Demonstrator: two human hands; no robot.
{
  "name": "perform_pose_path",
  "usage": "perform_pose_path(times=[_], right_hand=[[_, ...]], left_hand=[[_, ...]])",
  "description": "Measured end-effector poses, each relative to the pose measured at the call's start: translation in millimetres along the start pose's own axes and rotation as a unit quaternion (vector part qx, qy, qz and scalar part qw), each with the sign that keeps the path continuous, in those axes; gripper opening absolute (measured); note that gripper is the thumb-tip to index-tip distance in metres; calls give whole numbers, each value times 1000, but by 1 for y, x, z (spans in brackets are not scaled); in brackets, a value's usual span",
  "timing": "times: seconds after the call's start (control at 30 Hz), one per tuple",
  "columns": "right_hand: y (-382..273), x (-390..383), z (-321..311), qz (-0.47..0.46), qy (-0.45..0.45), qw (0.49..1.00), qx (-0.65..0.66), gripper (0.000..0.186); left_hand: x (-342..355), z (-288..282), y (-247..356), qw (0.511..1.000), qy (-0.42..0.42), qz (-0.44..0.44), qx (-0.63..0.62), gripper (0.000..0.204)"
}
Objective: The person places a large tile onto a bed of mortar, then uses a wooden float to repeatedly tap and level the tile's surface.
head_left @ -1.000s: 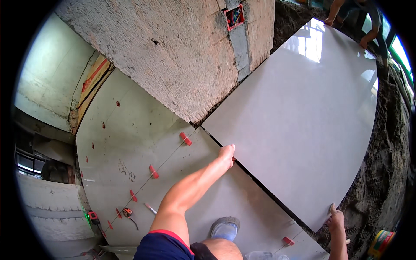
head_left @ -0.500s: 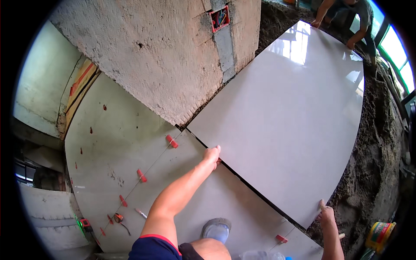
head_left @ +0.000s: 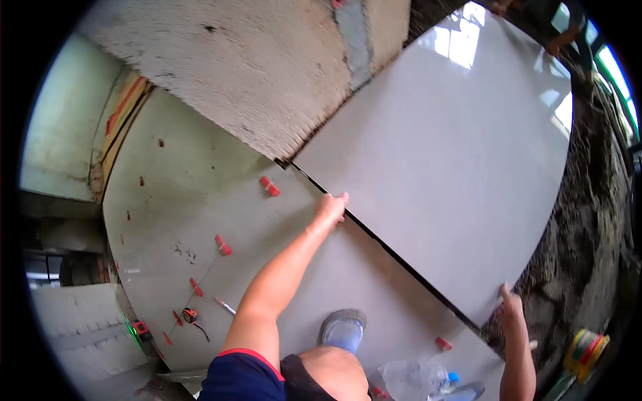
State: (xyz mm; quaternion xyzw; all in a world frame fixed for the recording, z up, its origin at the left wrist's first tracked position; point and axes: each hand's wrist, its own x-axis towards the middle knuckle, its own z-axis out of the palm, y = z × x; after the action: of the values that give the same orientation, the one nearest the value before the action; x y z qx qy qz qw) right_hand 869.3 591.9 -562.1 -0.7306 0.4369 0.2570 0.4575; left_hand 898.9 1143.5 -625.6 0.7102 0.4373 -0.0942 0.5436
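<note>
A large pale grey floor tile (head_left: 441, 154), glossy with window reflections, lies beside the laid floor tiles (head_left: 294, 267). A dark gap runs along the edge between them. My left hand (head_left: 332, 208) is closed on that near edge, thumb on top and fingers underneath. Close to the tile's right near corner, my right hand (head_left: 510, 305) grips the edge with its thumb on the surface; its fingers are partly hidden. At the far end, a co-worker's hand (head_left: 559, 44) touches the same tile, and another hand shows dimly at the top.
A rough plastered wall corner (head_left: 254, 73) borders the tile on the left. Red levelling wedges (head_left: 269, 186), a tape measure (head_left: 190, 315) and a pen-like stick (head_left: 225, 305) lie on laid tiles. Plastic bottles (head_left: 414, 379) are near my foot. Dark mortar (head_left: 568, 240) and a yellow bucket (head_left: 586, 354) are at right.
The whole view has shifted, so the tile, wall and my hands appear higher. Both my hands keep their hold on the tile's edge. More of the plastic bottles shows at the bottom.
</note>
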Motion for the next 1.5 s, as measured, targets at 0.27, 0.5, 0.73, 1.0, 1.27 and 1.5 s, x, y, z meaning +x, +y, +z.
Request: perform_pose_path(times=[0.27,0.5,0.73,1.0,1.27,1.5], right_hand=[[8,9,4,2,-29,999,37,45],[10,3,4,26,7,992,-119,52],[30,28,-2,49,-3,998,-49,56],[1,11,-2,-6,0,997,-76,43],[7,15,0,31,-63,996,46,52],[14,19,-5,23,-73,997,26,55]], left_hand=[[32,-10,-33,995,-58,56,51,46],[30,-27,-31,967,-43,113,226,51],[-97,32,235,904,-142,313,-254,43],[-136,37,199,685,-271,660,148,27],[-42,12,103,820,94,433,362,44],[32,22,-17,742,213,503,388,33]])
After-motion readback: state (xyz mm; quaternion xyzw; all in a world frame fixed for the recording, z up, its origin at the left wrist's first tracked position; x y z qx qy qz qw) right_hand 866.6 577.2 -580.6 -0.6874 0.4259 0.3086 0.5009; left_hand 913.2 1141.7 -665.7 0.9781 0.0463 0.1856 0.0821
